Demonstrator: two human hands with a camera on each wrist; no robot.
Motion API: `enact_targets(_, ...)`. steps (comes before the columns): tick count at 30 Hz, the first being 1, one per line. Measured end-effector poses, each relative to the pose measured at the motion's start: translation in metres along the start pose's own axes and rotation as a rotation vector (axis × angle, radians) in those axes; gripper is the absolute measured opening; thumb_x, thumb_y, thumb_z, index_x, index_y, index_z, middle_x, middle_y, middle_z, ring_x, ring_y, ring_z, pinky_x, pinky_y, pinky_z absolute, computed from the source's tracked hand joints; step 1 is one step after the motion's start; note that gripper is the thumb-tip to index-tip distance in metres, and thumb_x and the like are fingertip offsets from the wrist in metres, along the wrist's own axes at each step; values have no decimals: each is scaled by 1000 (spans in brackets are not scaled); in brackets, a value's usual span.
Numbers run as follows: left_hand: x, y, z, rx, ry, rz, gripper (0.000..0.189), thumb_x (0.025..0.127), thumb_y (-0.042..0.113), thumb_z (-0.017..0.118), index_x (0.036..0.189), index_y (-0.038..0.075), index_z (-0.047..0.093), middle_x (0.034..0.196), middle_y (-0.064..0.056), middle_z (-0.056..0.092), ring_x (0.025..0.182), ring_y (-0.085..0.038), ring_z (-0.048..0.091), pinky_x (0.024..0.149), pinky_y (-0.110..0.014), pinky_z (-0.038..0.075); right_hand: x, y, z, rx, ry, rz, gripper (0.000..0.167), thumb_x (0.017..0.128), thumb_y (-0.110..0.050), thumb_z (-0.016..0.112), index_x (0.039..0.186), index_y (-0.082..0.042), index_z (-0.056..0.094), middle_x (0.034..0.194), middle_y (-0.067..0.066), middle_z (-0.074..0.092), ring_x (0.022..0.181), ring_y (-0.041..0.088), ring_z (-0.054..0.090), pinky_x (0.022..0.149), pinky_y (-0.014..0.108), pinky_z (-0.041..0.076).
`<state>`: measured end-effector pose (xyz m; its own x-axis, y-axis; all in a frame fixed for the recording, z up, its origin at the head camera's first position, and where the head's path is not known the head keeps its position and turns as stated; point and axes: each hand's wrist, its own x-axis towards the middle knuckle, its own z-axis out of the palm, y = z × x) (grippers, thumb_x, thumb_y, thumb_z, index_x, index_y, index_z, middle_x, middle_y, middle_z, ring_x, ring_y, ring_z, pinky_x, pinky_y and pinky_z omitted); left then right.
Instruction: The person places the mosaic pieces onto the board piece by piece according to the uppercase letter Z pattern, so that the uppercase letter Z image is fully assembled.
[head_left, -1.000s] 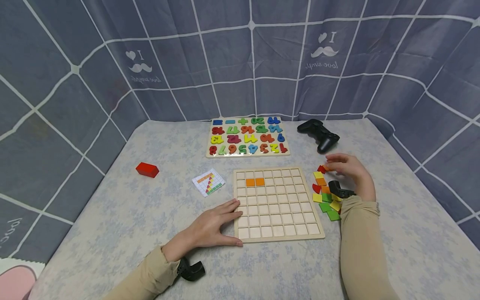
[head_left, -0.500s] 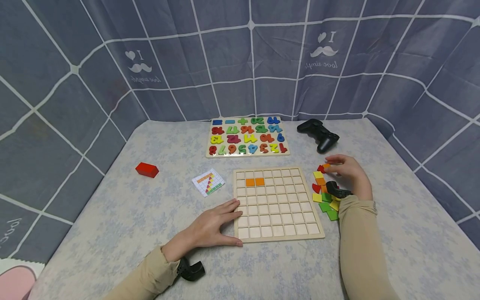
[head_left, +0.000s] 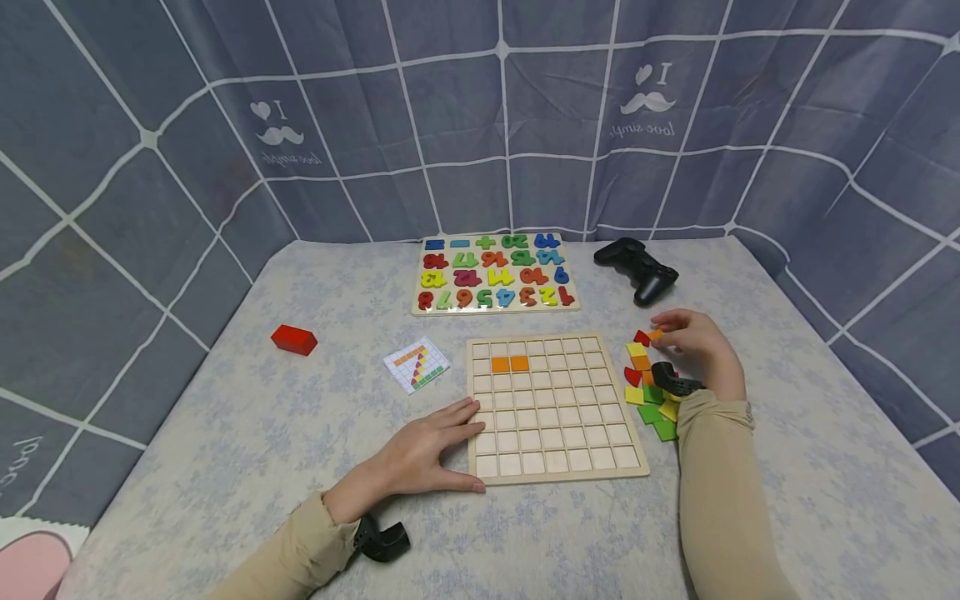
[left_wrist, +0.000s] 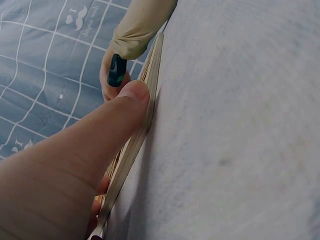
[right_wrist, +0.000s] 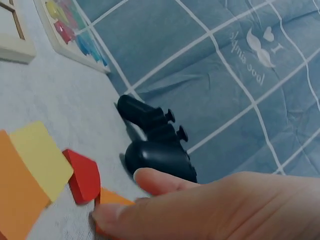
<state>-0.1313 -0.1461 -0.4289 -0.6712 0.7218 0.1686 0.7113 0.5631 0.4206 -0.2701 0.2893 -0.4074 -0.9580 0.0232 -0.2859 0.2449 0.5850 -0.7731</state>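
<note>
My left hand (head_left: 427, 450) rests with outstretched fingers on the left edge of the wooden grid board (head_left: 558, 481), its thumb at the near corner. Two orange square tiles (head_left: 510, 364) lie side by side in the board's upper left cells. To the board's right, my right hand (head_left: 697, 340) pinches an orange tile (right_wrist: 114, 196) at the far end of a pile of coloured tiles (head_left: 648, 412). A red piece (right_wrist: 84, 175) with a curved side lies right beside that tile. The right wrist view shows the thumb covering part of the orange tile.
A pattern card (head_left: 417, 365) lies left of the board, a red block (head_left: 294, 339) farther left. Behind the board is a number puzzle (head_left: 497, 313); a black game controller (head_left: 637, 271) lies at the back right. A grid-patterned curtain (head_left: 480, 117) closes off the back.
My right hand has shifted slightly left, and the orange tile at its fingertips has slid a little to the right. The left hand and the board have stayed still.
</note>
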Motion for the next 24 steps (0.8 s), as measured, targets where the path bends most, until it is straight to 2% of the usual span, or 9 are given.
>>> enact_targets(3,0,0,0,-2,0,-1,82,75,62,67,135,8,52,148,-11,35,138,-19,27,106,-40,34,-3,-6,0,-30,6,-37,47,84,-5,64,127,5,49,112,20,48,92,29,45,73,29,44)
enact_targets(5,0,0,0,-4,-3,-3,82,75,62,67,136,8,52,148,-11,34,138,-19,26,106,-40,34,-6,-14,1,-48,10,-93,45,84,-6,66,124,6,50,105,17,50,87,25,47,71,29,44)
enact_targets(9,0,0,-1,-9,-8,-5,82,76,61,67,136,8,52,149,-11,34,139,-20,26,106,-40,33,-10,-38,8,-41,-19,-220,45,84,-11,69,121,9,52,102,14,57,81,16,54,78,34,48)
enact_targets(13,0,1,-1,-13,-7,-5,81,76,61,67,135,7,52,149,-11,34,139,-20,26,107,-40,33,-11,-69,29,4,-141,-335,41,84,-9,71,117,9,55,103,15,64,83,12,62,85,37,49)
enact_targets(18,0,1,-2,-16,-7,-7,81,76,61,67,136,8,51,149,-10,34,139,-20,26,107,-40,33,-10,-99,73,-7,-365,-504,27,83,-4,70,107,7,63,100,15,68,91,22,66,82,33,51)
enact_targets(21,1,1,-2,-20,-10,-10,81,76,62,66,136,9,51,149,-9,34,139,-19,25,106,-40,33,-9,-105,95,-49,-443,-534,17,83,0,68,100,4,67,97,14,69,91,24,66,81,34,52)
enact_targets(24,1,1,-2,-20,-10,-13,82,76,63,66,136,9,52,149,-9,34,139,-18,26,106,-40,34,-7,-106,108,-114,-455,-519,13,84,2,66,97,2,69,98,12,70,91,23,66,83,35,51)
